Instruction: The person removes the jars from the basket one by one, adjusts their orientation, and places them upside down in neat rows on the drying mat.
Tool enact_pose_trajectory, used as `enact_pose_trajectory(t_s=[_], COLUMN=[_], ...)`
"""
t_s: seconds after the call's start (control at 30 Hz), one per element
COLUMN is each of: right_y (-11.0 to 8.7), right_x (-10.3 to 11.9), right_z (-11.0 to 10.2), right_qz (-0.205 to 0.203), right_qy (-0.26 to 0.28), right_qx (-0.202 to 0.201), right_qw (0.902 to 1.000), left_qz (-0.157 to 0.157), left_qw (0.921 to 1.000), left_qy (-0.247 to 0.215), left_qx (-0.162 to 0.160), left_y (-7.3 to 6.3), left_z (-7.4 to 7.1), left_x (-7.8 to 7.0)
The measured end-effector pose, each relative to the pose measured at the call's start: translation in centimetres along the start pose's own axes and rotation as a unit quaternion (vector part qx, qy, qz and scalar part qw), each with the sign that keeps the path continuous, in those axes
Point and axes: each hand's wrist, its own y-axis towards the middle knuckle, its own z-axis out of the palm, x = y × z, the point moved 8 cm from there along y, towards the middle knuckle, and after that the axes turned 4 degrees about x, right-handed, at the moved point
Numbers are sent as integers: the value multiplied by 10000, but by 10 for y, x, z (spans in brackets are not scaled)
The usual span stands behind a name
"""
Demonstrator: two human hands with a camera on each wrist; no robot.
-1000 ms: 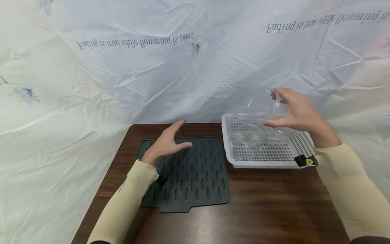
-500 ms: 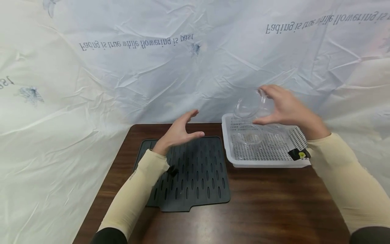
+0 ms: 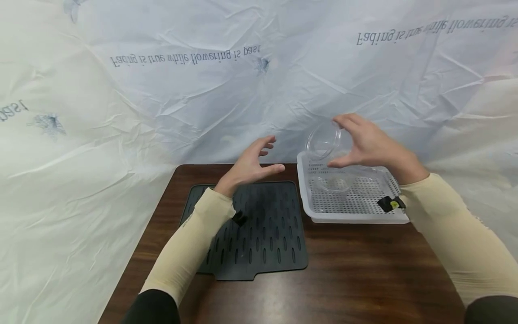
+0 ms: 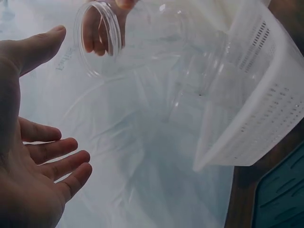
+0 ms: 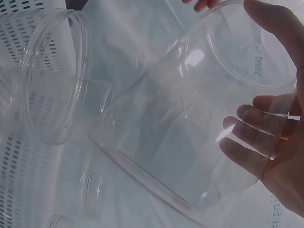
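Above the white basket (image 3: pixel 360 218), my right hand (image 3: pixel 372 146) grips a clear plastic jar (image 3: pixel 322 143) by its side, thumb and fingers curled round it. In the right wrist view the see-through jar (image 5: pixel 175 123) is tilted, with the fingers showing through its wall. My left hand (image 3: pixel 248 166) hovers over the back of the dark mat, fingers spread and loosely bent, holding nothing. A gap separates the left hand (image 4: pixel 33 175) from the jar's ringed rim (image 4: pixel 114 33) in the left wrist view. More clear jars (image 5: pixel 52 80) lie in the basket.
A dark slotted mat (image 3: pixel 263 252) lies on the brown wooden table (image 3: pixel 356 270), left of the perforated basket. Wrinkled white sheeting (image 3: pixel 210 99) printed with lettering hangs behind the table and along its left side.
My right hand has carried the jar leftward over the basket. My left hand has moved right and up, closer to the jar, staying empty.
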Motion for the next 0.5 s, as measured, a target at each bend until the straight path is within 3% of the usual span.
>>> enact_pose_trajectory(t_s=[0.23, 0.5], right_y=[6, 13], right_x=[12, 27], right_z=[5, 8], right_qz=[-78, -336], right_qy=[-204, -298], right_qx=[78, 83], right_qw=[9997, 9990], left_qz=[194, 144], left_qw=[9997, 9997], left_qy=[-39, 48], left_qx=[-108, -196], left_y=[12, 14], left_z=[1, 7], left_x=[-11, -18])
